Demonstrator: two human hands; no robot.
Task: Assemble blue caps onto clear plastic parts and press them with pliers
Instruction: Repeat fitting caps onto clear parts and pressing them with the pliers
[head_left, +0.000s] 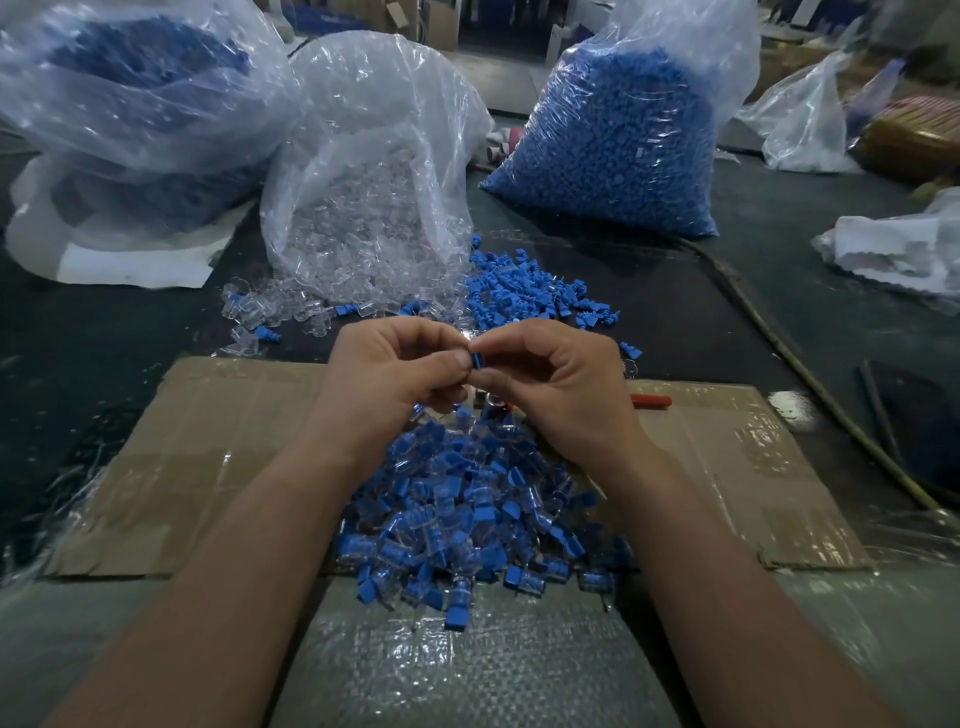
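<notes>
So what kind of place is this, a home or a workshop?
Probably a small factory or assembly workshop: bulk bag of blue caps, bag of clear plastic parts, and a heap of assembled pieces on cardboard.

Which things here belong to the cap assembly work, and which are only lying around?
Job: left hand, right hand, both pinching one blue cap; loose blue caps; bag of clear parts; bag of blue caps; pile of finished pieces; red-handled pliers.
Lying about: crumpled white plastic; long stick; brown basket.
</notes>
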